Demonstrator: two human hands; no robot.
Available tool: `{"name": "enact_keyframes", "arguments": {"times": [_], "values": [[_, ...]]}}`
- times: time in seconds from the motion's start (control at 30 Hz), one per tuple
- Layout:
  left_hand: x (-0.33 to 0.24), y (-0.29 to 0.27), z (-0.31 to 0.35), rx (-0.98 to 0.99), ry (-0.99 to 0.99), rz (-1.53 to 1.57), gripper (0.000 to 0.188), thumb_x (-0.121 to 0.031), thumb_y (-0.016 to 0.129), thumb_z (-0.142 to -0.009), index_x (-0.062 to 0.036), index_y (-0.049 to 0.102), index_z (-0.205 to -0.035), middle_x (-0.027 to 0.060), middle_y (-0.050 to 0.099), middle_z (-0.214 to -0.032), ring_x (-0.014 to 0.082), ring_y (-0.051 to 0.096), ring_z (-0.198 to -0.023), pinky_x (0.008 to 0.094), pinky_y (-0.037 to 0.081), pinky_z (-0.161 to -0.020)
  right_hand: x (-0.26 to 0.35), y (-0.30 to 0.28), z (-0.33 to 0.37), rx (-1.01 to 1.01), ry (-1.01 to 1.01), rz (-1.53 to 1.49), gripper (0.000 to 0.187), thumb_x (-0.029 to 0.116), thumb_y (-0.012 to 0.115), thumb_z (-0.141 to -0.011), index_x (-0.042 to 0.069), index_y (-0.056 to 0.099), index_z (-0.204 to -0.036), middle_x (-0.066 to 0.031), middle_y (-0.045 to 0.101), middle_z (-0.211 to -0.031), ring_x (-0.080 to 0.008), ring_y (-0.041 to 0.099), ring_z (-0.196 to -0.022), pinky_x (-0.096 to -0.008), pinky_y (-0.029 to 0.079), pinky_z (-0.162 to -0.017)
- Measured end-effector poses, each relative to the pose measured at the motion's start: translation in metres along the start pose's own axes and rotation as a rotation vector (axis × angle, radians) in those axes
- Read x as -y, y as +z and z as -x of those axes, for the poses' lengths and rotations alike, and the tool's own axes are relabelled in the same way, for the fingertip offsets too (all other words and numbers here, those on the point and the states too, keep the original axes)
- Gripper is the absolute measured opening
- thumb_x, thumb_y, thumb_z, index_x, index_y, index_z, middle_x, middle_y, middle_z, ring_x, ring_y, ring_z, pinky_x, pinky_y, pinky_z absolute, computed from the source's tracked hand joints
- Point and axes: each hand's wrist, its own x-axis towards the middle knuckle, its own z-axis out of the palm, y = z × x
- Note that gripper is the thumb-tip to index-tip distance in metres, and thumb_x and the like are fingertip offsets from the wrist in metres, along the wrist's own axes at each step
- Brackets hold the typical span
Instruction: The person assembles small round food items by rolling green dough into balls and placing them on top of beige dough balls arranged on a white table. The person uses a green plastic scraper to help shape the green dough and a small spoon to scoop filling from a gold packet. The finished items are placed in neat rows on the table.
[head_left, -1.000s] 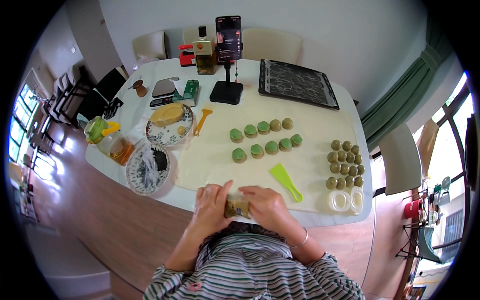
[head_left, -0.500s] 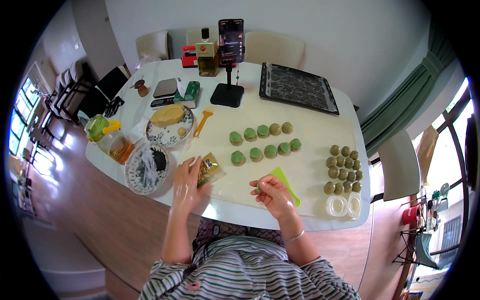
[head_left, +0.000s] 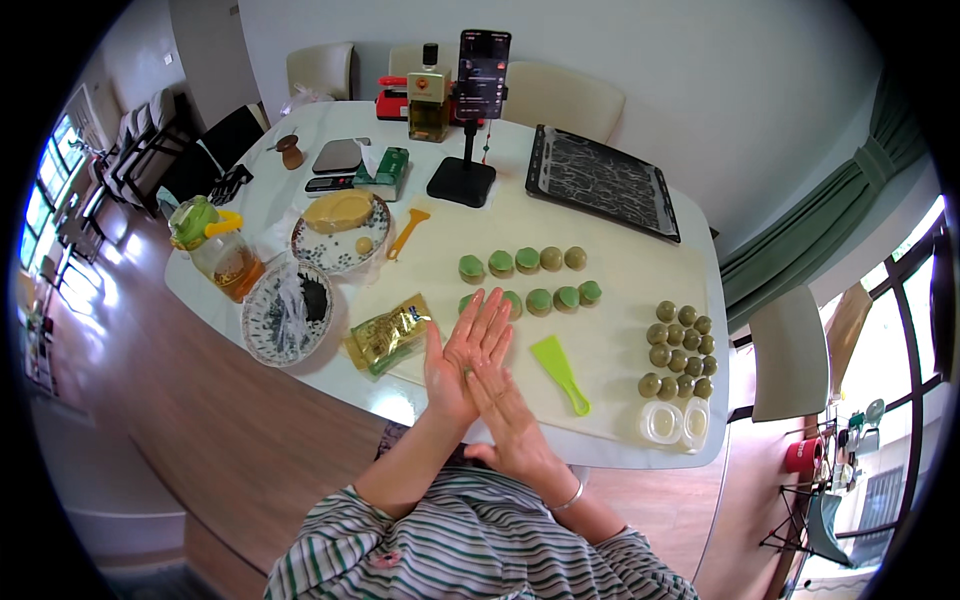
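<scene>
Two Hands Meet Over the Table

The left hand (head_left: pixel 458 362) is in the middle of the frame, palm up, with its fingers stretched out straight. The right hand (head_left: pixel 514 425) lies partly on top of it. Its fingers are straight too, and their tips touch the left palm. A tiny green spot shows by those tips, but I cannot tell what it is, or if anything sits between the hands.

Just left of the left hand, a shiny gold packet (head_left: pixel 388 336) lies on its side of the table (head_left: pixel 610 454). Just above the hands are two rows of little round balls (head_left: pixel 551 259). Most wear green caps (head_left: pixel 539 300), but two in the top row are bare. The left hand's fingers hide part of one ball in the bottom row.

To the right of the hands is a bright green scraper (head_left: pixel 560 374). Farther right sits a bunch of darker balls (head_left: pixel 677 337), with two clear round tubs (head_left: pixel 660 423) below.

On the left are a bowl (head_left: pixel 262 347) with a dark lump and a plate (head_left: pixel 318 258) with yellow dough (head_left: pixel 338 211). A phone (head_left: pixel 484 75) stands at the top, and a black tray (head_left: pixel 604 182) lies to its right.
</scene>
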Motion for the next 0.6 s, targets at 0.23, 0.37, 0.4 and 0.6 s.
{"name": "enact_keyframes", "arguments": {"times": [0.23,0.37,0.4,0.6], "values": [[0.009,0.001,0.011,0.081,0.023,-0.039,0.081,-0.064,0.022,-0.102,-0.0077,0.017,-0.16,0.0098,0.015,-0.167,0.024,0.011,-0.155,0.0421,0.008,-0.125,-0.002,-0.01,0.008,0.048,0.032,-0.028,0.106,0.073,0.051,-0.082,-0.011,0.037,-0.145,-0.0311,0.033,-0.153,-0.0446,0.031,-0.145,-0.052,0.024,-0.12],[0.015,0.005,0.012,0.039,0.131,-0.123,0.08,-0.063,0.022,-0.102,-0.0072,0.018,-0.159,0.0096,0.014,-0.167,0.0239,0.01,-0.155,0.0429,0.008,-0.125,0.016,-0.018,0.006,0.119,-0.067,-0.048,0.106,0.072,0.053,-0.081,-0.011,0.039,-0.144,-0.0291,0.039,-0.151,-0.0443,0.036,-0.142,-0.0508,0.027,-0.119],[0.021,0.004,0.015,0.049,0.059,-0.088,0.08,-0.063,0.022,-0.102,-0.0075,0.016,-0.16,0.0091,0.014,-0.167,0.0234,0.009,-0.155,0.0422,0.007,-0.125,0.009,-0.017,0.002,0.092,-0.03,-0.028,0.104,0.073,0.05,-0.083,-0.011,0.041,-0.143,-0.0288,0.04,-0.15,-0.0441,0.037,-0.141,-0.0503,0.027,-0.119],[0.005,-0.009,0.005,0.03,0.151,0.092,0.081,-0.062,0.025,-0.103,-0.0074,0.011,-0.16,0.0092,0.014,-0.167,0.024,0.009,-0.155,0.0426,0.006,-0.125,0.01,-0.015,0.018,0.124,-0.025,0.021,0.101,0.074,0.048,-0.084,-0.008,0.045,-0.141,-0.0257,0.043,-0.15,-0.0422,0.041,-0.139,-0.0504,0.032,-0.116]]}}
